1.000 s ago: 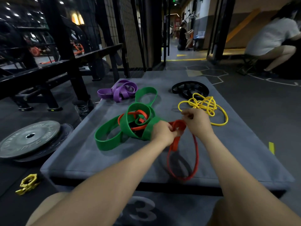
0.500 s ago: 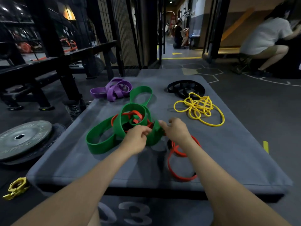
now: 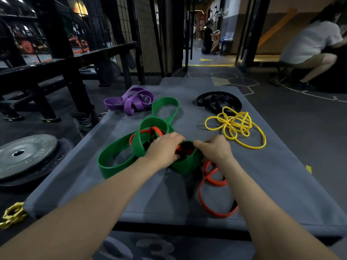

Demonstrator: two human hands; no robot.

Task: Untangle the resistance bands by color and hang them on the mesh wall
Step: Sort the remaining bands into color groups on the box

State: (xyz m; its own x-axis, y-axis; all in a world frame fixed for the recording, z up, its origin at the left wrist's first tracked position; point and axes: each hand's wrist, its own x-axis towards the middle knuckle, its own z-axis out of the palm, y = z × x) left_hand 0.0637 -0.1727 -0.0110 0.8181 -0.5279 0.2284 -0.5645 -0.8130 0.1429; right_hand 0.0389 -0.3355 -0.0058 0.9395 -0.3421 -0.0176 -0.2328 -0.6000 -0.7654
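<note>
A wide green band [image 3: 116, 154] lies knotted with a thin red band [image 3: 212, 201] in the middle of the grey mat [image 3: 272, 184]. My left hand [image 3: 165, 149] and my right hand [image 3: 216, 149] both grip a green loop [image 3: 187, 164] at the knot, holding it apart, with red band showing inside it. The red band's free loop trails toward me on the right. A purple band [image 3: 131, 102], a black band [image 3: 218, 102] and a tangled yellow band [image 3: 234, 124] lie apart at the far end. The mesh wall [image 3: 148, 34] stands behind the mat.
A grey weight plate [image 3: 24, 156] lies on the floor at left, with a yellow collar [image 3: 13, 215] near the mat's corner. A black bench frame [image 3: 65, 72] stands at back left. One person crouches at far right [image 3: 311, 45]; another is down the corridor [image 3: 208, 38].
Both hands let go of the red band's end and moved left and forward onto the green loop at the knot. The red loop now lies slack on the mat.
</note>
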